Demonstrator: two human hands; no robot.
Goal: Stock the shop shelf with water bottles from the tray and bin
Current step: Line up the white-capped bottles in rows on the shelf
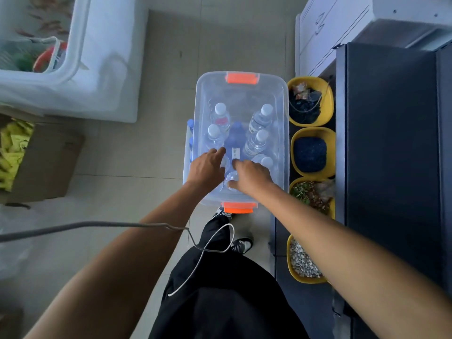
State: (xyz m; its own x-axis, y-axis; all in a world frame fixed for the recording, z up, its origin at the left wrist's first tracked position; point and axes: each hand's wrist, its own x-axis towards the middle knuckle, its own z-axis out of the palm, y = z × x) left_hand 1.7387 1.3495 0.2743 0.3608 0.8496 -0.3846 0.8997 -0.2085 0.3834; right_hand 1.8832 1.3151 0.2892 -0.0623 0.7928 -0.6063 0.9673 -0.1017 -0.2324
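Clear plastic bin with orange latches on the floor. Left hand: fingers straight, reaching inside, nothing visibly held. Right hand: thumb and forefinger flank the top of a clear water bottle; grip uncertain. White-capped bottles stand beyond the fingertips, labels blurred and unreadable. Whatever lies under the palms is hidden.
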